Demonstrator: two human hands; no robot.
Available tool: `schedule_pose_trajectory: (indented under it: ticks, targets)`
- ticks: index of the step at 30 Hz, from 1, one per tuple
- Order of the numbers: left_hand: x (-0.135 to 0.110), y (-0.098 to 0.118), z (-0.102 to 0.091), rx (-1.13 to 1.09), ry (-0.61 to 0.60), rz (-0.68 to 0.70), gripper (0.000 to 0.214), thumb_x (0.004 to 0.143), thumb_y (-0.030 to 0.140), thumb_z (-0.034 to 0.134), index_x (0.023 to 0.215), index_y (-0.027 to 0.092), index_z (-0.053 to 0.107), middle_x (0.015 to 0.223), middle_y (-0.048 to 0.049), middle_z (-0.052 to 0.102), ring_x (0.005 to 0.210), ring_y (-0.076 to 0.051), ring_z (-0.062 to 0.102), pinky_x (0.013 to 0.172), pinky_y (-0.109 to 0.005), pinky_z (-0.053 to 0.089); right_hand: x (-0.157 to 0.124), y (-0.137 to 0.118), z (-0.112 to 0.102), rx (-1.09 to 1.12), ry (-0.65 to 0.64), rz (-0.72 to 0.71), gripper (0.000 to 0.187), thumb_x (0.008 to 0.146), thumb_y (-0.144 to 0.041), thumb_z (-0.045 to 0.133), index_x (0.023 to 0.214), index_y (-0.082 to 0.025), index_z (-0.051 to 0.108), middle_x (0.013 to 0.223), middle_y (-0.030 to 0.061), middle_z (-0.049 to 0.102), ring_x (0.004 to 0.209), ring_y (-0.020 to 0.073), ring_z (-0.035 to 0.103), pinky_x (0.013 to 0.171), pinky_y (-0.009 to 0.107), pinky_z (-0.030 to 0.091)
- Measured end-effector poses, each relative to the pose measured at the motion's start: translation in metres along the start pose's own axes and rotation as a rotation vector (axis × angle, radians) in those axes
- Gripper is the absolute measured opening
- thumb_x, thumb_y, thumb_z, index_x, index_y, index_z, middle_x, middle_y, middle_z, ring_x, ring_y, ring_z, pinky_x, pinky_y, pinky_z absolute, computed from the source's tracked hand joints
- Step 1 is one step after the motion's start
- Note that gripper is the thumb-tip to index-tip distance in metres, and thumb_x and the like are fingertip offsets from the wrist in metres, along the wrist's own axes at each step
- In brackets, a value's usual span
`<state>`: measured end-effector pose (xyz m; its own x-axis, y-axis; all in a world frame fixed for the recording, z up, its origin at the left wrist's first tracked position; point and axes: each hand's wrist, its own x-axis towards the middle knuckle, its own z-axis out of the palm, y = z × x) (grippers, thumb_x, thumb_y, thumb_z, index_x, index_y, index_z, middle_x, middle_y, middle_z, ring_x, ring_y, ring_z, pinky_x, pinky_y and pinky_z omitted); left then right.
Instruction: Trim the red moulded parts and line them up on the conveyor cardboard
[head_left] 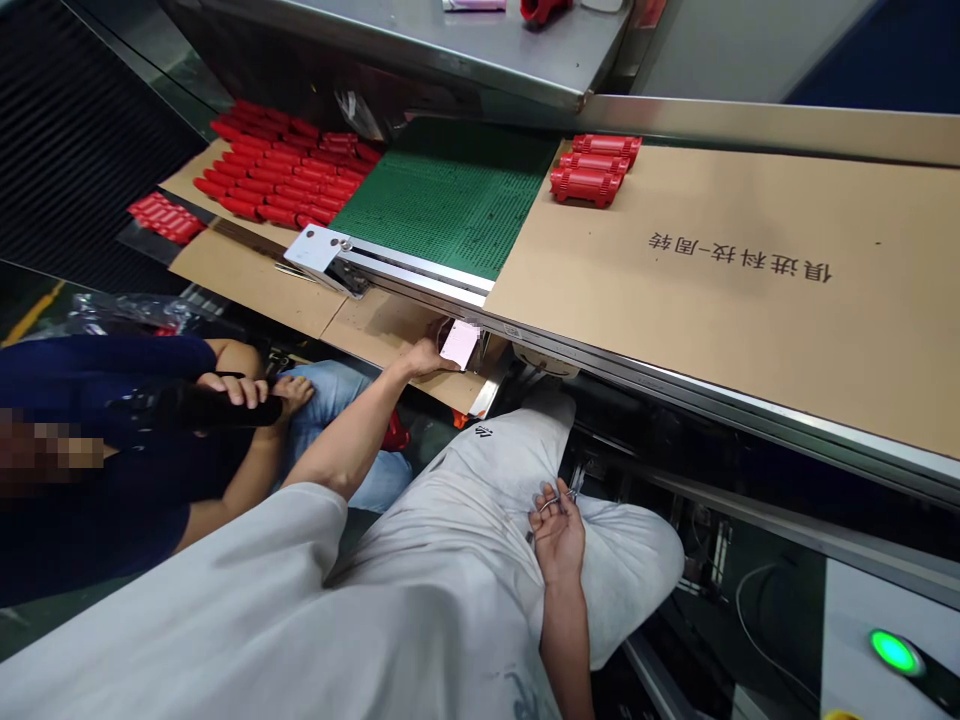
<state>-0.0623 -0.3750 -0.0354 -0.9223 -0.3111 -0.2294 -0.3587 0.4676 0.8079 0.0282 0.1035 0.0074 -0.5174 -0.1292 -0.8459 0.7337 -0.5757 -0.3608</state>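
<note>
My left hand (424,358) reaches forward and pinches a pale pink card (460,345) at the near edge of a conveyor frame. My right hand (556,530) rests on my light grey trouser leg (480,500), holding small metal snips (553,500). Both hands are well apart from the red ribbed plastic parts (591,172), which stand stacked on a cardboard sheet (720,285) printed with Chinese characters. Many more red parts (281,165) lie in rows on cardboard beyond the green perforated belt (450,195).
A seated co-worker in a navy top (112,470) holds a black object (225,405) at my left. A steel tabletop (420,50) runs along the far side. A green indicator light (894,652) glows at lower right, and a white bracket (319,250) sits on the conveyor frame.
</note>
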Motion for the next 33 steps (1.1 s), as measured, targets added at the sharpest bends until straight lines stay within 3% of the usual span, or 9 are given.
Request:
schedule_pose_trajectory:
  ticks: [8, 33]
  targets:
    - [0.001, -0.001, -0.008, 0.000, -0.047, -0.008, 0.052, 0.095, 0.041, 0.080, 0.139, 0.017, 0.067, 0.145, -0.0141, 0.067, 0.133, -0.031, 0.066, 0.114, -0.057, 0.056, 0.001, 0.000, -0.001, -0.013, -0.011, -0.006, 0.043, 0.078, -0.033, 0.087, 0.119, -0.028, 0.073, 0.105, 0.0006, 0.078, 0.083, 0.0149, 0.072, 0.062, 0.024, 0.057]
    - [-0.002, 0.008, -0.008, -0.041, -0.049, -0.016, 0.049, 0.097, 0.041, 0.077, 0.138, 0.017, 0.066, 0.149, -0.0146, 0.065, 0.133, -0.031, 0.065, 0.113, -0.056, 0.056, 0.002, 0.003, 0.000, -0.022, -0.014, -0.015, 0.042, 0.081, -0.034, 0.084, 0.121, -0.028, 0.073, 0.106, 0.0007, 0.077, 0.084, 0.0149, 0.071, 0.062, 0.024, 0.055]
